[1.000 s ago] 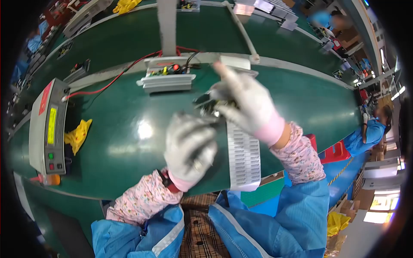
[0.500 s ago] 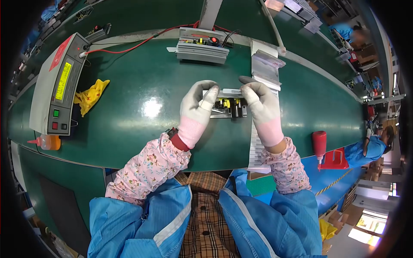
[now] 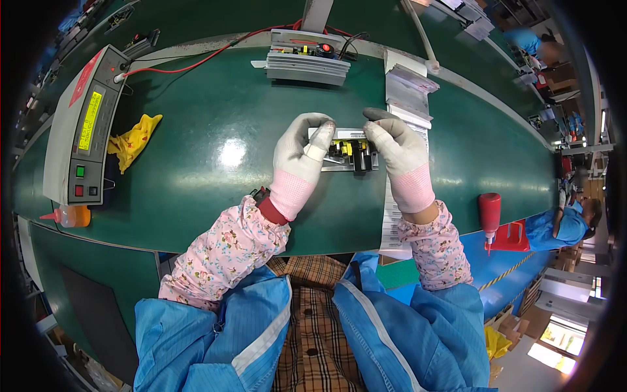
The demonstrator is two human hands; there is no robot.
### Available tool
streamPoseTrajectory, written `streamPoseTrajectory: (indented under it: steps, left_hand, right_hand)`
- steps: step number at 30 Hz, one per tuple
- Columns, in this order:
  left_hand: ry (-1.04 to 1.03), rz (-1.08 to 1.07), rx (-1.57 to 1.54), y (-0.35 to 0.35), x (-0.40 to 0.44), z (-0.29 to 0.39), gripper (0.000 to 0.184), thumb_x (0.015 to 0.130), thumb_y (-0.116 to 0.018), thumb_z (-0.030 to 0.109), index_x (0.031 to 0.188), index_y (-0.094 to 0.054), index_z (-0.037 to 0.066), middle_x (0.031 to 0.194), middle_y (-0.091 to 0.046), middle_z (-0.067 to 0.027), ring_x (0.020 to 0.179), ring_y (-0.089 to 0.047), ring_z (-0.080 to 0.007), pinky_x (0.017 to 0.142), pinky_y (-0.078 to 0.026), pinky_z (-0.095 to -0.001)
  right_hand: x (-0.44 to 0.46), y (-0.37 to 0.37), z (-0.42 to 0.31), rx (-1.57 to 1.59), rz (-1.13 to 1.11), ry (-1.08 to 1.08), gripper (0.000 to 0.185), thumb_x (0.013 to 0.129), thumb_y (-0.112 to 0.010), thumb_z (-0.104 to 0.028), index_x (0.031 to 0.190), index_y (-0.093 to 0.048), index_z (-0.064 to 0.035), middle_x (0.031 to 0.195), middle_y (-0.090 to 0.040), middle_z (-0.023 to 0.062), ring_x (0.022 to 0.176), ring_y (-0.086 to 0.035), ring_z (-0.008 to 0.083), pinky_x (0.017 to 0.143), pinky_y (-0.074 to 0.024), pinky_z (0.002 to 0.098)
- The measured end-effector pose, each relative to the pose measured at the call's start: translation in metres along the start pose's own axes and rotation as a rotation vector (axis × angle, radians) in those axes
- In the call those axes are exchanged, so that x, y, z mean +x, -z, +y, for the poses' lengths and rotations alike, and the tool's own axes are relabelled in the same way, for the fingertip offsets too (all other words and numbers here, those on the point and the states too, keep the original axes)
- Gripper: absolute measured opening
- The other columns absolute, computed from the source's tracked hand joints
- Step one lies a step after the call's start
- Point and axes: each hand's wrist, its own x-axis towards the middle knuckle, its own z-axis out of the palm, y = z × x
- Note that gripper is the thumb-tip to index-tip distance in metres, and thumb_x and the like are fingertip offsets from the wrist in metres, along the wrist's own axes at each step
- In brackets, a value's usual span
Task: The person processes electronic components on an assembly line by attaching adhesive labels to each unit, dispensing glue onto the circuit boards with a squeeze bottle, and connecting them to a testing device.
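A power supply unit [image 3: 358, 157] with yellow and black parts in a metal housing lies on the green table in front of me. Along its far edge runs a white printed label strip [image 3: 350, 133], spanning the gap between my hands. My left hand [image 3: 302, 150], in a white glove with a pink cuff, is closed with thumb and fingertips at the strip's left end. At its right end, the thumb and fingers of my right hand [image 3: 401, 147], gloved alike, are pinched together. The fingers partly hide both ends, and whether the strip touches the housing is unclear.
At left stand a tester [image 3: 78, 130] with a lit display, a yellow cloth [image 3: 135, 142] and an orange bottle [image 3: 75, 216]. Another metal-cased unit [image 3: 307, 65] sits at the back. Label sheets [image 3: 392, 222] lie at right, a red bottle [image 3: 489, 214] beyond. A co-worker [image 3: 562, 222] is far right.
The label strip has shifted from a slight tilt nearer the right fingers to lying level along the unit's far edge. Both hands stay close to the unit; the whole view has shifted slightly.
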Motion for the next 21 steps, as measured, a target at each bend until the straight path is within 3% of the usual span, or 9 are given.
streamPoseTrajectory:
  steps: [7,12,16,17,21]
  left_hand:
    - [0.025,-0.009,-0.014,-0.002,-0.001,0.002,0.019,0.095,-0.067,0.013,0.107,-0.064,-0.001,0.098,-0.067,-0.0082,0.082,-0.059,-0.0130,0.077,-0.050,-0.0251]
    - [-0.021,-0.016,-0.038,-0.002,0.000,-0.002,0.020,0.093,-0.071,0.013,0.106,-0.064,-0.001,0.097,-0.067,-0.0087,0.080,-0.060,-0.0133,0.077,-0.050,-0.0253]
    - [0.014,-0.018,-0.052,-0.002,-0.001,0.000,0.021,0.093,-0.071,0.012,0.106,-0.064,-0.001,0.097,-0.068,-0.0087,0.081,-0.061,-0.0136,0.078,-0.051,-0.0255]
    - [0.013,-0.018,-0.055,-0.001,0.000,0.000,0.021,0.093,-0.071,0.012,0.106,-0.064,-0.001,0.097,-0.068,-0.0087,0.081,-0.061,-0.0136,0.078,-0.051,-0.0255]
    - [-0.003,-0.010,-0.044,-0.002,-0.001,0.000,0.020,0.094,-0.070,0.013,0.107,-0.064,-0.001,0.098,-0.067,-0.0086,0.082,-0.061,-0.0136,0.079,-0.051,-0.0259]
  right_hand:
    - [-0.002,-0.001,0.001,-0.048,0.020,0.012,0.025,0.096,-0.067,-0.017,0.103,-0.070,0.0068,0.122,-0.068,0.0111,0.091,-0.058,0.0113,0.087,-0.0465,0.0217]
    - [-0.007,0.001,-0.009,-0.293,0.090,0.026,0.026,0.090,-0.072,-0.021,0.094,-0.073,0.0046,0.124,-0.068,0.0157,0.098,-0.064,0.0215,0.087,-0.0494,0.0261]
    - [-0.011,0.007,0.000,-0.511,0.248,0.411,0.025,0.088,-0.071,-0.022,0.104,-0.074,-0.0033,0.130,-0.063,0.0155,0.115,-0.060,0.0288,0.101,-0.0464,0.0349]
    - [-0.012,0.005,0.001,-0.513,0.248,0.412,0.025,0.088,-0.071,-0.022,0.104,-0.074,-0.0033,0.130,-0.063,0.0155,0.115,-0.060,0.0288,0.101,-0.0464,0.0349]
    - [-0.022,-0.003,0.003,-0.810,0.119,0.738,0.037,0.090,-0.067,-0.019,0.126,-0.070,-0.0101,0.144,-0.056,0.0158,0.140,-0.044,0.0358,0.116,-0.0350,0.0449]
